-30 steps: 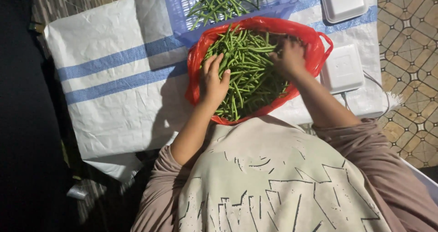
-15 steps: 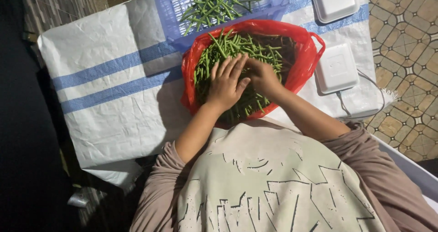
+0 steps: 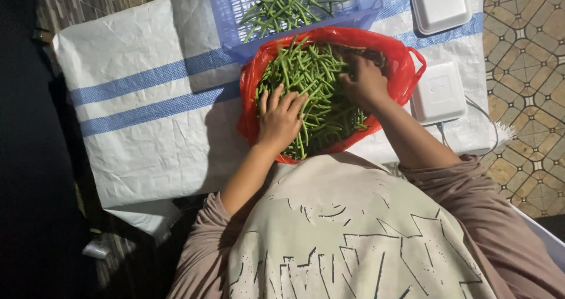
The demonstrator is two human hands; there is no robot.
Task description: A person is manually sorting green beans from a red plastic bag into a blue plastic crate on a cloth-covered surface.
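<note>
Beside one red bag (image 3: 406,69): two white foam trays (image 3: 438,93), one blue basket (image 3: 235,10), two hands (image 3: 279,119), countless green beans (image 3: 312,75)

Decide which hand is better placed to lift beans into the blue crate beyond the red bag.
Probably the right hand: it digs into the green beans nearest the blue crate. The left hand lies flat, nearer the body.

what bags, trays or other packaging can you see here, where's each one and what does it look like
Red plastic bag: centre, open, full of green beans; both hands inside.
Blue plastic crate: just beyond the bag, perforated, holding more beans.
White foam tray: top right, rectangular.
Second white foam tray: right of the bag.
White woven sack: underneath, blue-striped.
</note>
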